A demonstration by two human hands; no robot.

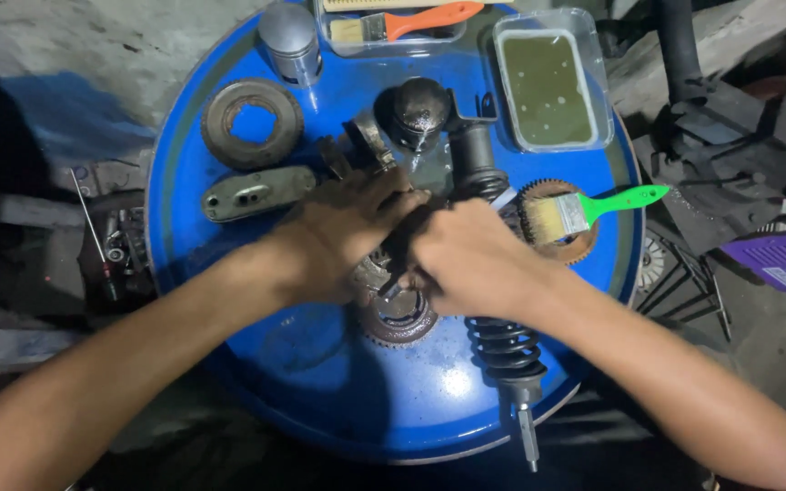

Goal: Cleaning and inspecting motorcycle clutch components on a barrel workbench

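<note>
**Blue drum top, two hands working over a coil-spring shock absorber**

Blue metal is filling the head view: a round drum lid (256,355) serving as a bench. Both forearms are reaching in from the lower corners and meeting at the centre. The left hand (343,238) is lying palm down, fingers stretched rightward and closing on a dark bar. The right hand (475,259) is curling tight around the black shock absorber (508,350), which is lying across a greasy gear (400,320). A green-handled brush (593,209) is resting just right of the hands, on a toothed disc (584,245).
</note>
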